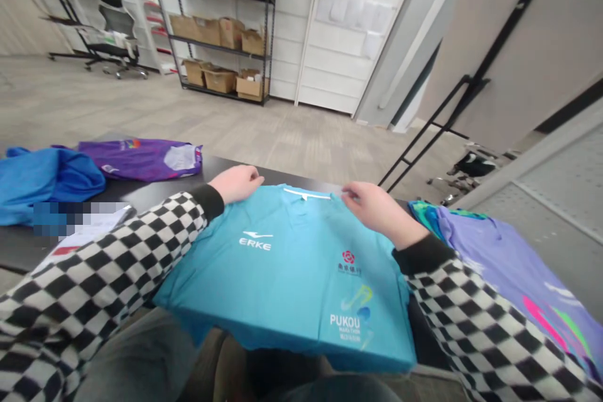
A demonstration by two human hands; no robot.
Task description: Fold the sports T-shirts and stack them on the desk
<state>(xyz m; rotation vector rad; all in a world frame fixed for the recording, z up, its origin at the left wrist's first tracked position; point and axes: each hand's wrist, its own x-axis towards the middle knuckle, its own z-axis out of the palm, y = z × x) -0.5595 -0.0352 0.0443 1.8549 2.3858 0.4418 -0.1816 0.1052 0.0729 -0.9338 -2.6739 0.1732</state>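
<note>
1. nearest, across the lower middle of the frame, the teal shirt (pixel 296 276) lies front up on the dark bench (pixel 117 190), its lower part draping over the near edge.
2. it looks like thin sports cloth: likely light, soft, a bit slippery, hardly fragile, and apt to crease or slide off by its hanging part.
3. a little further up, at centre, is its neckline; the two shoulder seams beside it seem the best places to take hold, since a pinch there should keep the cloth level.
4. the left hand (pixel 238 183) is at the shirt's upper left edge, fingers bent loosely; i cannot tell whether they pinch any cloth.
5. the right hand (pixel 372 204) is by the right end of the collar, fingers curled towards the thumb; whether they grip fabric i cannot tell.
6. at the right edge lies a lavender shirt (pixel 509 257); at the left, papers (pixel 80 242), a crumpled blue cloth (pixel 56 176) and a purple shirt (pixel 136 160).
7. farthest, at upper centre left, a rack (pixel 221 47) carries cardboard boxes (pixel 219 80), with an office chair (pixel 113 31) at upper left.
</note>
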